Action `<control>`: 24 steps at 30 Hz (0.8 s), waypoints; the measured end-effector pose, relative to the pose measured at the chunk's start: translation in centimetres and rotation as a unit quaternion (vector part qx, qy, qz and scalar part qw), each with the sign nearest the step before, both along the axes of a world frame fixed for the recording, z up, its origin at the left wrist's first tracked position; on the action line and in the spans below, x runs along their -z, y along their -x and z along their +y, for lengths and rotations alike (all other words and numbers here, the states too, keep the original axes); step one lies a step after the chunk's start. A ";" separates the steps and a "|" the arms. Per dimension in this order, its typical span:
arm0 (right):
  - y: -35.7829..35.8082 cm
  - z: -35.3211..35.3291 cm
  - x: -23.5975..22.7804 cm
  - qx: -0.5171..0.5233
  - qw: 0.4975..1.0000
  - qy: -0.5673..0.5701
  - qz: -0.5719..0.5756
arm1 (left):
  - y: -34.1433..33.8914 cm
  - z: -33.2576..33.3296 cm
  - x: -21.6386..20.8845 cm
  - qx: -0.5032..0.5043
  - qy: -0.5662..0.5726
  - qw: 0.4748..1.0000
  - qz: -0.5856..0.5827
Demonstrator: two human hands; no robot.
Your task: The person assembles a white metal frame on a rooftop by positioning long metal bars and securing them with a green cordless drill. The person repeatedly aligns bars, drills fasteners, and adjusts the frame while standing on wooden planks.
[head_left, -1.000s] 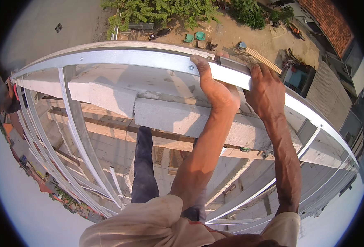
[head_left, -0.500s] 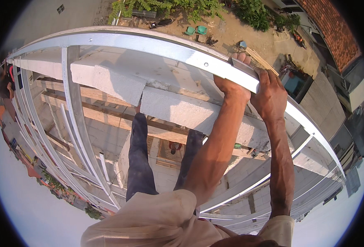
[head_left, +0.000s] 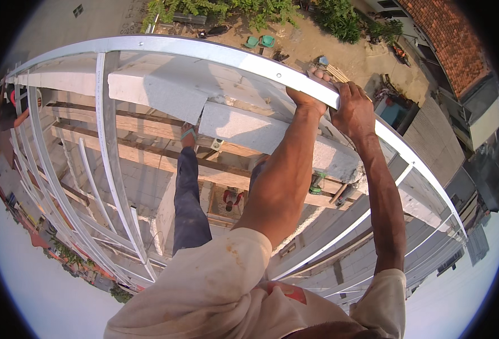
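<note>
- Bare left hand is gripping long silver metal beam from below, upper centre.
- Bare right hand is clasping same beam, upper right.

One beam has two hands on it: one left hand, one right hand. At least two screws show in the beam. Beyond the beam are two chairs and one tiled roof. Below the beam: at least two blocks, at least two planks, one foot, one green tool. Two other people: one person under the beam, one co-worker by its left end. The overlapping struts below it cannot be counted surely.
</note>
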State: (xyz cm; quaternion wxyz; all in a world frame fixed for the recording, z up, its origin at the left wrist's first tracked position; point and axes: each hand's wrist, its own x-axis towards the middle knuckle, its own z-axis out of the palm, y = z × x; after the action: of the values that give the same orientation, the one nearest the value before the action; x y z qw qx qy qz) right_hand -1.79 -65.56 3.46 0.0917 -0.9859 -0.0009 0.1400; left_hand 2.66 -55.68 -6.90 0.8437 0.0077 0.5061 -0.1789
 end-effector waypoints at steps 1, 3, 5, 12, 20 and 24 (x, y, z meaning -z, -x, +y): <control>0.0 0.0 0.2 0.001 1.000 0.001 -0.010 | -0.2 0.0 0.3 -0.002 -0.009 1.000 -0.011; 0.1 0.4 0.4 0.007 1.000 0.006 -0.013 | -0.3 0.3 1.4 -0.006 -0.027 0.999 -0.032; 0.2 0.6 0.6 0.020 1.000 0.014 0.001 | -0.2 0.1 1.4 -0.020 -0.046 0.999 -0.011; 0.2 1.0 0.8 0.031 0.999 0.028 -0.012 | -0.6 -0.3 0.8 -0.015 -0.081 0.996 0.029; 0.5 1.4 0.8 0.048 0.998 0.025 -0.043 | -1.1 -0.2 -1.2 0.009 -0.085 0.996 0.028; 0.5 1.8 0.6 0.053 0.997 0.029 -0.040 | -0.6 0.2 0.3 0.010 -0.036 0.999 -0.022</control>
State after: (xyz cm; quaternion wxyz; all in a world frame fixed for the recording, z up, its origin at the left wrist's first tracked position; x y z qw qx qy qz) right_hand -2.27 -63.79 2.88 0.0700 -0.9916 0.0522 0.0952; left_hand 3.22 -55.47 -7.23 0.8521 0.0474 0.4932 -0.1688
